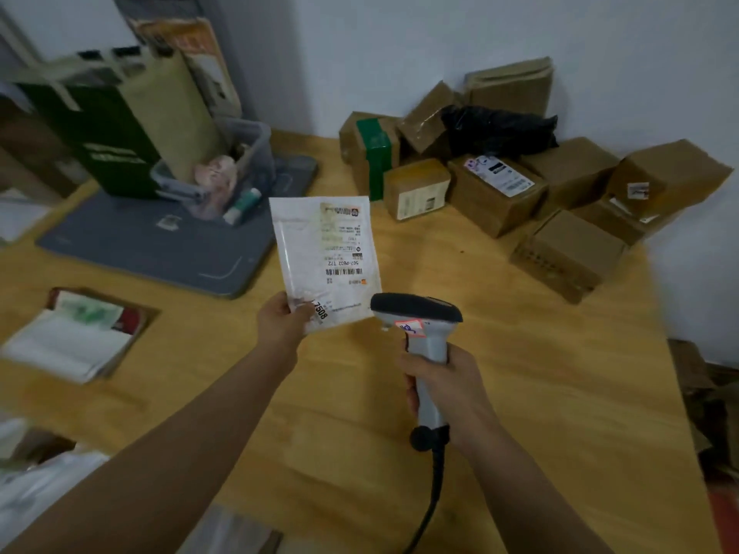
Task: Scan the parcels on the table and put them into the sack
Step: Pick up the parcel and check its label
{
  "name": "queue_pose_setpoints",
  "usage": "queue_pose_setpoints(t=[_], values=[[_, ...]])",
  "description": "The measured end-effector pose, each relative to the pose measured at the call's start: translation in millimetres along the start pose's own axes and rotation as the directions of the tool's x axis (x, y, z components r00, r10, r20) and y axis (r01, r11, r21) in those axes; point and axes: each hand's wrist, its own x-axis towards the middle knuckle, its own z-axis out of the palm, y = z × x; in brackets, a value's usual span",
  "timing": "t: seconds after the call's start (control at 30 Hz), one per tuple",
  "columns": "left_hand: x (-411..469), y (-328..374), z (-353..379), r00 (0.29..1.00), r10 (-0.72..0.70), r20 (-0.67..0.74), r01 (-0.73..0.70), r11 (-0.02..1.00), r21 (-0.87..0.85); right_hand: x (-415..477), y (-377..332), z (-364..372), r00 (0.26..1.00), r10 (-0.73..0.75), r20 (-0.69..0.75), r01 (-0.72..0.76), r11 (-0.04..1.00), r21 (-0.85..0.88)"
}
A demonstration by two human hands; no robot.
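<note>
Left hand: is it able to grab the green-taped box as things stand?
Probably not yet. The left hand grips the white mailer by its lower corner, so it is occupied. The way itself looks free: only bare table lies between it and the green-taped box.

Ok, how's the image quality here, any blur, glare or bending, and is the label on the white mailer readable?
Head view: dim, flat light, no glare; the white mailer and barcode scanner at centre are fairly sharp, large digits legible, fine print too soft; the green bag and paper stack at left are smeared by blur; the wide lens bows the table edge at right.
</note>
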Motion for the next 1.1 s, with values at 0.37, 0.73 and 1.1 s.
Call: queue_pose_setpoints(t=[0.37, 0.73, 1.1], values=[[-26, -3, -82, 0.994, 0.036, -0.103, -0.036, 0.999, 0.009, -29, 9, 60, 0.995, -0.022, 0.099, 0.029, 0.997, -0.068], [-28, -3, -115, 0.986, 0.042, -0.159, -0.038, 0.999, 0.022, -34, 2, 85, 0.984, -0.062, 0.165, 0.074, 0.995, -0.065], [-23, -6, -126, 0.98, 0.048, -0.193, -0.047, 0.999, 0.011, -31, 1, 93, 0.981, -0.058, 0.185, 0.072, 0.995, -0.068]])
